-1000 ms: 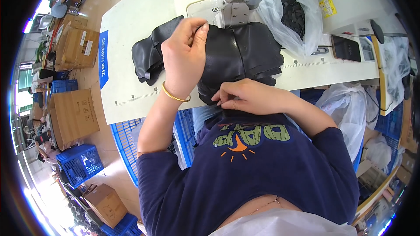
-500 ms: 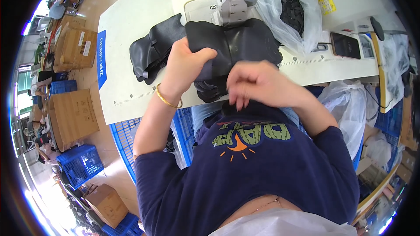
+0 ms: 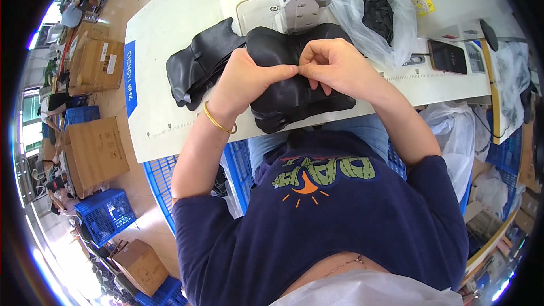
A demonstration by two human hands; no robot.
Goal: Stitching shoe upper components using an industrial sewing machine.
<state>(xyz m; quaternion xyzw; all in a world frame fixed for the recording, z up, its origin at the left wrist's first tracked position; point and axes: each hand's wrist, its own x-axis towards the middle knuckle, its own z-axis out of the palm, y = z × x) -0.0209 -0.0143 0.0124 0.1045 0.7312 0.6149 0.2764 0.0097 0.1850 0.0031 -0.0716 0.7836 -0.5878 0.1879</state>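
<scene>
A black leather-like piece (image 3: 271, 48) with a seam down its middle lies in front of the sewing machine (image 3: 303, 8). My left hand (image 3: 252, 79) grips its near edge, thumb on top and fingers hidden beneath. My right hand (image 3: 334, 68) pinches at the middle of the same edge, its fingertips meeting my left thumb; anything tiny between them is too small to make out. More black pieces (image 3: 283, 114) are stacked just below, at the table's front edge. Another stack of black pieces (image 3: 195, 62) sits to the left.
A clear plastic bag (image 3: 354, 22) of small black strips (image 3: 378, 14) stands right of the machine. Beyond it lie a phone (image 3: 447, 56) and small metal snips (image 3: 416, 59). Blue crates (image 3: 158, 178) sit below the white table (image 3: 153, 107); cardboard boxes (image 3: 96, 153) stand at the left.
My right hand has moved up from near my body to the piece's middle edge, meeting my left thumb. The piece's near edge has folded upward, and my left thumb has shifted right.
</scene>
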